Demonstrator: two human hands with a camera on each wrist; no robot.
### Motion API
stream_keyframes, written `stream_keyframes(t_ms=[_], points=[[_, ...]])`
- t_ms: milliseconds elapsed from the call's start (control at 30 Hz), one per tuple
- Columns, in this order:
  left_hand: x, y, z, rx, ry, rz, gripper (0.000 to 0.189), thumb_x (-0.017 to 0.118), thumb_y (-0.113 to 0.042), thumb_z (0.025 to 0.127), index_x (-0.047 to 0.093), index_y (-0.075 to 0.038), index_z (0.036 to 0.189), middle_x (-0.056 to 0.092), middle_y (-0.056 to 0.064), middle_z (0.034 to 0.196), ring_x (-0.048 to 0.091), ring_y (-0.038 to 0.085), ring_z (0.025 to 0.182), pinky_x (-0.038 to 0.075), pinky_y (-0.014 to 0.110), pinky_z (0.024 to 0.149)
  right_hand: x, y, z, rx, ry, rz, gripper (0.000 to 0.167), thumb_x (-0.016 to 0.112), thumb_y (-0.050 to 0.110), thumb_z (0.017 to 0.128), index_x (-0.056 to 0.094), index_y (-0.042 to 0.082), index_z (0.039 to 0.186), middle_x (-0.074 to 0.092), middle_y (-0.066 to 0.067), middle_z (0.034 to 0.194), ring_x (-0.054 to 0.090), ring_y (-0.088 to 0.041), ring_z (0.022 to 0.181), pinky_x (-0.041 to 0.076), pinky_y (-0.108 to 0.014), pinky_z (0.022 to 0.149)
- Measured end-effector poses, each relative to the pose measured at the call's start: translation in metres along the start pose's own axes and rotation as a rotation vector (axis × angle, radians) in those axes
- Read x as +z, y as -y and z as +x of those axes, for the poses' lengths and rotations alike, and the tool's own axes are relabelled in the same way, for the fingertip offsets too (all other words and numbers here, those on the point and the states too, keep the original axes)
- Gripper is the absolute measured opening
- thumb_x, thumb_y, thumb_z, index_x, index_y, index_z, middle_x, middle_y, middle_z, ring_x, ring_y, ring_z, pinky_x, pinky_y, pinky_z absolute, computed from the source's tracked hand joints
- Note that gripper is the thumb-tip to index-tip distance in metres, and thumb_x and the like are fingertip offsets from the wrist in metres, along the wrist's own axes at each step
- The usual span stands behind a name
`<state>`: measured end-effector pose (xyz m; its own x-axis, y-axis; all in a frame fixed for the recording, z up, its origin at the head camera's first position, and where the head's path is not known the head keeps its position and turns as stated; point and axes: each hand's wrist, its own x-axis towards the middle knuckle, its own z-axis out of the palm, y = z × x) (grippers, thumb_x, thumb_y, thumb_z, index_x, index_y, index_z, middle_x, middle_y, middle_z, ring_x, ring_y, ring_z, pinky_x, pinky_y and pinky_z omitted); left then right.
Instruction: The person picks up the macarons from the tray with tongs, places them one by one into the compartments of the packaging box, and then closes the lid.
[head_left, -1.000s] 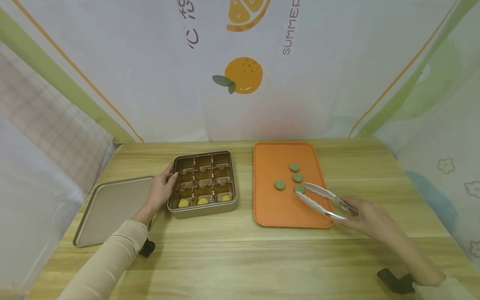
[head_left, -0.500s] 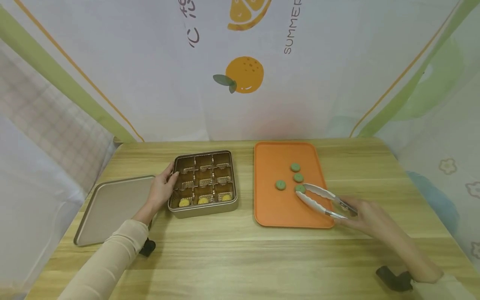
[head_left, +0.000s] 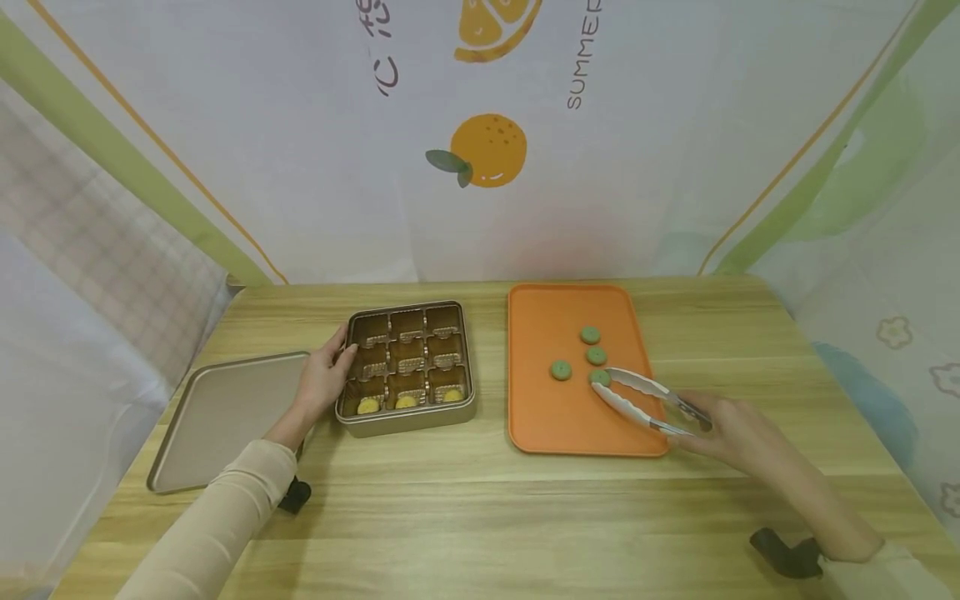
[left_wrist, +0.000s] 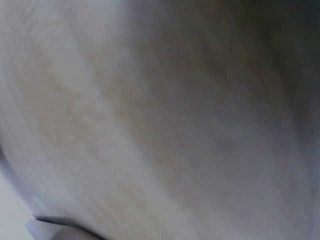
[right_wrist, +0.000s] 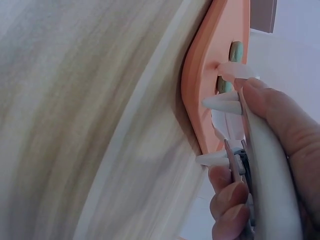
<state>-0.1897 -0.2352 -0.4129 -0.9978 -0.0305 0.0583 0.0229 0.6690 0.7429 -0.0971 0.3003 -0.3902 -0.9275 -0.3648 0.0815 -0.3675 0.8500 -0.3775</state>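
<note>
In the head view my left hand [head_left: 326, 379] holds the left side of a square gold tin [head_left: 408, 421], thumb over its rim, fingers along the outer wall. A clear divided insert fills the tin. Yellow round cookies [head_left: 406, 402] sit in its three front compartments. My right hand [head_left: 738, 433] grips metal tongs [head_left: 633, 410] with pale scalloped tips, thumb on one arm and fingers curled round the other. The tips stand apart, one on each side of the nearest green round cookie [head_left: 600, 378], on an orange tray [head_left: 555, 425]. The right wrist view shows the handle and curled fingers [right_wrist: 230, 197].
More green cookies [head_left: 561, 370] lie on the tray. A flat gold lid [head_left: 232, 417] lies left of the tin, partly under my left forearm. Everything stands on a wood-grain table [head_left: 465, 517], with a printed white curtain [head_left: 337, 208] behind it. The left wrist view is blurred.
</note>
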Motion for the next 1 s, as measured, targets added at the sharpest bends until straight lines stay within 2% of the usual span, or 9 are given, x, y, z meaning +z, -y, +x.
stream_keyframes(t_ms=[67,167,333,367,433,567,600,667,1000], points=[[-0.0003,-0.0004,-0.0005,-0.001,0.006,-0.003,0.053,0.040,-0.022,0.102,0.023,-0.001,0.148,0.025,0.018,0.151,0.035,0.038,0.132,0.032,0.048,0.107,0.0004,0.0000,0.0001,-0.003,-0.005,-0.009,0.058,0.079,0.030,0.075,0.060,-0.006,0.117,0.062,0.001,0.077,0.044,-0.004,0.059,0.038,-0.020,0.048],[-0.0007,-0.0008,-0.0010,-0.002,0.012,-0.001,0.053,0.040,-0.022,0.102,0.023,-0.002,0.148,0.024,0.018,0.151,0.035,0.038,0.132,0.032,0.048,0.106,0.0013,-0.0002,-0.0002,-0.011,-0.015,-0.010,0.057,0.078,0.030,0.075,0.061,-0.005,0.116,0.062,0.001,0.077,0.044,-0.004,0.060,0.038,-0.020,0.048],[-0.0008,0.0004,-0.0006,-0.004,0.008,0.012,0.053,0.040,-0.022,0.102,0.023,-0.002,0.148,0.024,0.018,0.151,0.026,0.040,0.136,0.024,0.051,0.110,0.0031,-0.0007,-0.0015,-0.032,-0.046,-0.011,0.058,0.079,0.030,0.074,0.061,-0.006,0.116,0.065,-0.001,0.080,0.045,-0.003,0.061,0.040,-0.020,0.050],[-0.0007,0.0007,-0.0005,-0.006,0.008,0.010,0.053,0.040,-0.022,0.102,0.023,-0.003,0.148,0.024,0.018,0.151,0.033,0.040,0.133,0.026,0.050,0.110,0.0035,-0.0010,-0.0018,-0.035,-0.051,-0.012,0.058,0.079,0.030,0.074,0.061,-0.006,0.116,0.065,-0.002,0.080,0.046,-0.003,0.061,0.040,-0.020,0.050],[-0.0004,0.0015,-0.0002,-0.009,0.006,0.014,0.053,0.040,-0.023,0.102,0.023,-0.003,0.148,0.025,0.018,0.151,0.037,0.041,0.130,0.029,0.050,0.109,0.0043,-0.0015,-0.0025,-0.037,-0.055,-0.008,0.059,0.079,0.029,0.074,0.060,-0.006,0.117,0.067,-0.004,0.083,0.046,-0.002,0.060,0.040,-0.019,0.050],[0.0009,0.0031,0.0011,-0.015,-0.001,0.011,0.053,0.040,-0.023,0.102,0.023,-0.003,0.148,0.034,0.023,0.145,0.051,0.040,0.113,0.038,0.049,0.098,0.0061,-0.0022,-0.0037,-0.039,-0.071,-0.005,0.056,0.079,0.031,0.075,0.062,-0.004,0.116,0.062,0.003,0.075,0.042,0.000,0.057,0.038,-0.019,0.048],[0.0013,0.0035,0.0015,-0.014,-0.005,0.012,0.053,0.040,-0.023,0.102,0.023,-0.003,0.148,0.035,0.024,0.144,0.049,0.039,0.118,0.038,0.050,0.099,0.0065,-0.0022,-0.0039,-0.044,-0.077,-0.004,0.056,0.078,0.031,0.075,0.062,-0.004,0.115,0.061,0.004,0.073,0.041,0.001,0.056,0.038,-0.019,0.048],[0.0018,0.0039,0.0021,-0.016,-0.009,0.006,0.053,0.041,-0.023,0.102,0.024,-0.003,0.148,0.038,0.025,0.142,0.051,0.039,0.117,0.039,0.050,0.098,0.0071,-0.0021,-0.0040,-0.050,-0.089,-0.004,0.054,0.078,0.032,0.075,0.063,-0.003,0.114,0.058,0.007,0.070,0.040,0.002,0.055,0.037,-0.019,0.046],[0.0015,0.0041,0.0027,-0.026,-0.001,0.008,0.053,0.041,-0.022,0.102,0.024,-0.003,0.148,0.027,0.020,0.149,0.031,0.040,0.134,0.027,0.051,0.109,0.0044,-0.0017,-0.0023,-0.014,-0.060,0.015,0.053,0.077,0.031,0.077,0.062,-0.002,0.115,0.062,0.001,0.076,0.043,-0.001,0.057,0.039,-0.020,0.048]])
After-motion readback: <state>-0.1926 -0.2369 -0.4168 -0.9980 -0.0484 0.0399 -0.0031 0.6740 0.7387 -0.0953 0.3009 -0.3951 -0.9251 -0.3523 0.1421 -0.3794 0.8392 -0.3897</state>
